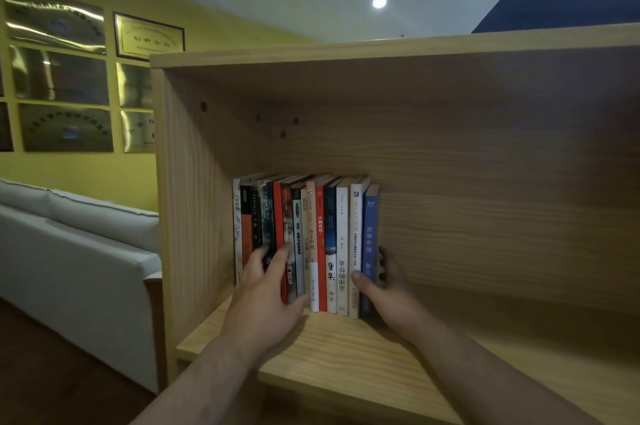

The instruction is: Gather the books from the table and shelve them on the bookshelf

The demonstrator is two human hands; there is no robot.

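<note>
Several books (322, 244) stand upright in a row at the left end of a wooden bookshelf (485, 182) compartment, spines outward. My left hand (266, 293) lies flat with straight fingers against the spines of the left-hand books. My right hand (384, 289) holds the right end of the row: its thumb presses the front of the cream and blue spines, and its fingers wrap round the far side of the blue book (370, 234). The table is out of view.
The shelf board (346, 365) runs on to the right of the row with open room. A white sofa (69, 251) stands left of the bookshelf. Framed gold plaques (59, 71) hang on the yellow wall behind.
</note>
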